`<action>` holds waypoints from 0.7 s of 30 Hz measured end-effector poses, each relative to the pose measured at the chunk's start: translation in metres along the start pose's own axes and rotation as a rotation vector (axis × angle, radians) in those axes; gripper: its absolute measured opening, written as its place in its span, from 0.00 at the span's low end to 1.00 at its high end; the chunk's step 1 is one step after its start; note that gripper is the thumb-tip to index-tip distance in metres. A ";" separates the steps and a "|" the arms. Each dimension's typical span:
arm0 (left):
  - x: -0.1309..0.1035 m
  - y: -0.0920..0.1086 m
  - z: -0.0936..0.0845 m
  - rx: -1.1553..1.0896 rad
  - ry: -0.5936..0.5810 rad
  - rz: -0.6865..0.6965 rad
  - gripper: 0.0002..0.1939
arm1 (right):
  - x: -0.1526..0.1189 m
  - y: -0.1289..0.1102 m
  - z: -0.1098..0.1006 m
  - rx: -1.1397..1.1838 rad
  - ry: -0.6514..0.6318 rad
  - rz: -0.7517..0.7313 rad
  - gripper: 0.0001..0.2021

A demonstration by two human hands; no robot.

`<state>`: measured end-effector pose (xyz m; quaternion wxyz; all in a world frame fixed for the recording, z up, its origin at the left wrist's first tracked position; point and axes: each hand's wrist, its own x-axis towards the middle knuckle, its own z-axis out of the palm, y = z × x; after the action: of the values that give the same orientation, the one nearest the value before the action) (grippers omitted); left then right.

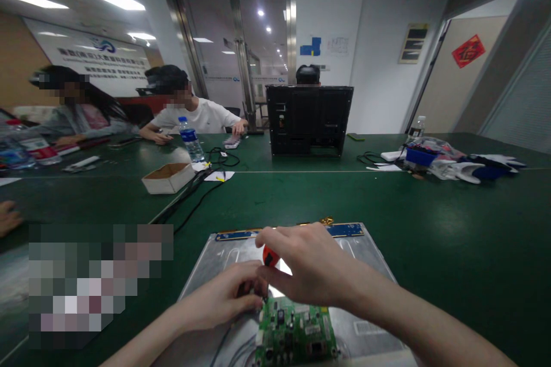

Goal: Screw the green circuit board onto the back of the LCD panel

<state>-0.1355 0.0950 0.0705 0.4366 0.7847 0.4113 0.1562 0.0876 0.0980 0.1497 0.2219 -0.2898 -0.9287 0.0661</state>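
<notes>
A silver metal display panel (206,269) lies on the table, with a green circuit board (297,330) at its near side and a narrow blue circuit strip (349,230) along its far edge. My right hand (312,261) is closed around the red-orange handle of a screwdriver (270,256), held upright above the board's far left corner. Its shaft is mostly hidden by my fingers. Beside that corner, my left hand (232,295) has its fingers curled and pinched together by the screwdriver's lower end; what they grip is hidden. Thin cables (243,350) run left of the board.
A black monitor-like unit (310,120) stands across the green table (434,235). An open cardboard box (169,179), a water bottle (190,140) and black cables (191,206) lie left. Gloves and bags (460,163) are piled right. Several people sit around the table.
</notes>
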 end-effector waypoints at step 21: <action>-0.001 -0.002 0.008 0.040 0.089 0.039 0.04 | 0.001 -0.001 0.006 -0.042 -0.015 -0.032 0.07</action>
<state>-0.1329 0.0907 0.0644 0.3992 0.7933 0.4180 0.1912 0.0837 0.0971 0.1448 0.2100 -0.2790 -0.9359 0.0454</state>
